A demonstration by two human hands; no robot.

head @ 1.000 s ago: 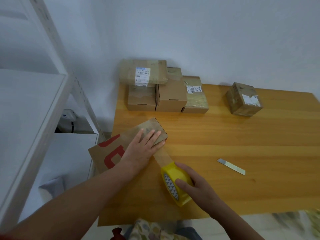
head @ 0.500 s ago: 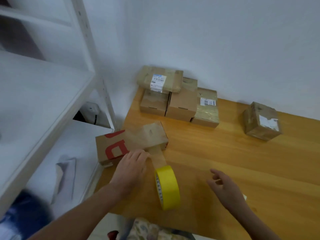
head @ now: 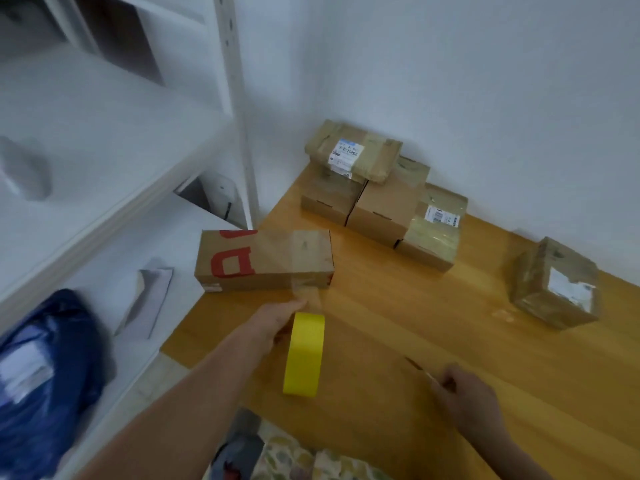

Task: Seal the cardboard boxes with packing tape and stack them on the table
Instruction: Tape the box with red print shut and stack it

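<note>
A long cardboard box [head: 263,259] with red letters lies at the table's left edge. A clear tape strip [head: 308,294] runs from its near end down to the yellow tape roll [head: 304,355], which stands on edge on the wooden table [head: 485,341]. My left hand [head: 277,323] pinches the strip just left of the roll. My right hand [head: 467,396] is at the near right, fingers curled on a thin metal blade [head: 427,374], which is blurred.
Several taped boxes [head: 381,206] sit against the wall at the back left, one of them [head: 353,155] stacked on top. A lone taped box [head: 557,285] stands at the right. A white shelf unit [head: 104,150] with a blue bag [head: 45,358] flanks the table's left side.
My right hand let go of the tape roll, reached right and closed on the blade. My left hand slid off the box top down to the tape strip. The view shifted left.
</note>
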